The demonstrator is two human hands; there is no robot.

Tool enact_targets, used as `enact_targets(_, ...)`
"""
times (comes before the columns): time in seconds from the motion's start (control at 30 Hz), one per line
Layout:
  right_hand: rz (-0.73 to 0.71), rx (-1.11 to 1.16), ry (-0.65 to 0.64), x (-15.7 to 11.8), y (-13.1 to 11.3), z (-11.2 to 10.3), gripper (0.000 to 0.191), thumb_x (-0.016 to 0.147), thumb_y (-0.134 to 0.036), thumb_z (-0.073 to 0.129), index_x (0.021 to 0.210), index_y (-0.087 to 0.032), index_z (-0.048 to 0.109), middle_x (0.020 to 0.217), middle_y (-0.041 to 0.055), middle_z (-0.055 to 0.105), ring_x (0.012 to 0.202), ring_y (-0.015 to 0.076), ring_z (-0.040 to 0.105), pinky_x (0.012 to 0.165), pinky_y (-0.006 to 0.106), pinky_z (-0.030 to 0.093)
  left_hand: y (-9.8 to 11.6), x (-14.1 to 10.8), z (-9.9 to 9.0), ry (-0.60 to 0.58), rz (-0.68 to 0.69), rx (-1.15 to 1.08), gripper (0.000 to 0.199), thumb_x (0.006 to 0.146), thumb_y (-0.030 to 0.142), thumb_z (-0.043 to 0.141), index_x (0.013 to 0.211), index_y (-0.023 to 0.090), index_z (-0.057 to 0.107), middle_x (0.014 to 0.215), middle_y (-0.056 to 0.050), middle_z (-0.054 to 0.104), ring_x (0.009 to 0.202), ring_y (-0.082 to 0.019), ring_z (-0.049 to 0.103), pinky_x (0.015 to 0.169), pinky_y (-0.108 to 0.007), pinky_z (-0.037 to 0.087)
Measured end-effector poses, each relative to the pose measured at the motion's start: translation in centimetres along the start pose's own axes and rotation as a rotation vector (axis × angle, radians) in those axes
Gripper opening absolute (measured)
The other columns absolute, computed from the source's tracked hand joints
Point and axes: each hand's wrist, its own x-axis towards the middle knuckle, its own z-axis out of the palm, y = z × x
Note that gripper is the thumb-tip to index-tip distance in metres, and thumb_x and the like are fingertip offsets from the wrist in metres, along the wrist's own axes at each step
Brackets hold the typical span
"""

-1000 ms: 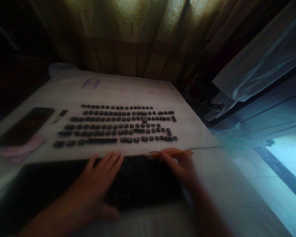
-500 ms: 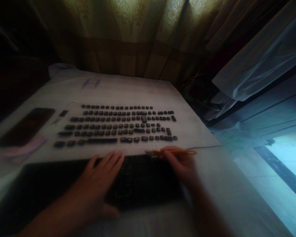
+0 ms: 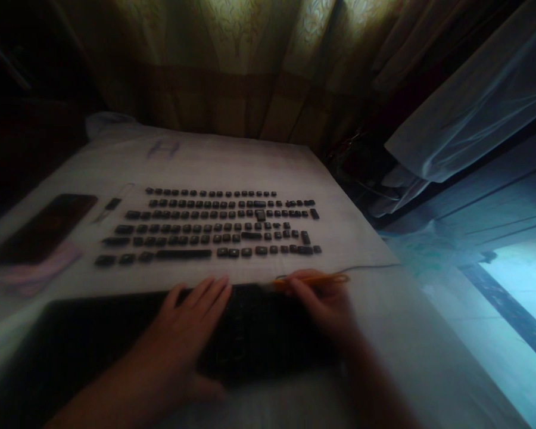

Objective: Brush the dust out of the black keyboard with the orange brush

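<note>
The black keyboard base (image 3: 129,316), stripped of its keycaps, lies across the front of the table. My left hand (image 3: 183,333) rests on it with fingers spread, pressing flat near its middle. In my right hand (image 3: 324,304) is a brush with an orange handle (image 3: 310,281), pinched between thumb and fingers. Its blurred bristle end touches or hovers just over the far edge of the base, right of my left hand; which one, I cannot tell. Beyond the base, the loose black keycaps (image 3: 183,254) lie in several rows, set out in keyboard order.
A dark phone (image 3: 47,229) and a pink cloth (image 3: 44,271) lie at the left. Near them is a thin tool with a black middle part (image 3: 113,204). A cable (image 3: 368,267) runs off to the right. Curtains (image 3: 232,77) hang behind the white-covered table (image 3: 232,164).
The brush has shifted slightly left along the far edge of the keyboard base, with my right hand. My left hand and the base have slid slightly right.
</note>
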Motion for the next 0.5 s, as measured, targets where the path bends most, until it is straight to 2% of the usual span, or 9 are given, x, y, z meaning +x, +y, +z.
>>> enact_targets(0.27,-0.076,-0.088,-0.035,0.11,0.22,-0.1,0.012,0.084,-0.027,0.064,0.08,-0.025,0.075,0.077,0.0026,0.08,0.072,0.0225,0.076,0.07,0.035,0.062,-0.09,-0.2,-0.02,0.003,0.012,-0.013,0.132,0.052,0.064,0.077,0.16,0.026,0.012,0.167,-0.013,0.013,0.151,-0.043,0.018,0.12,-0.066,0.009)
enact_targets(0.5,-0.058,-0.004,-0.058,0.12,0.18,0.31,0.011,0.086,-0.026,0.064,0.082,-0.024,0.074,0.073,0.0016,0.078,0.071,0.0215,0.076,0.072,0.035,0.062,-0.23,-0.02,0.26,0.017,0.015,-0.019,0.13,0.053,0.067,0.075,0.16,0.025,0.014,0.167,-0.014,0.013,0.151,-0.043,0.018,0.12,-0.066,0.008)
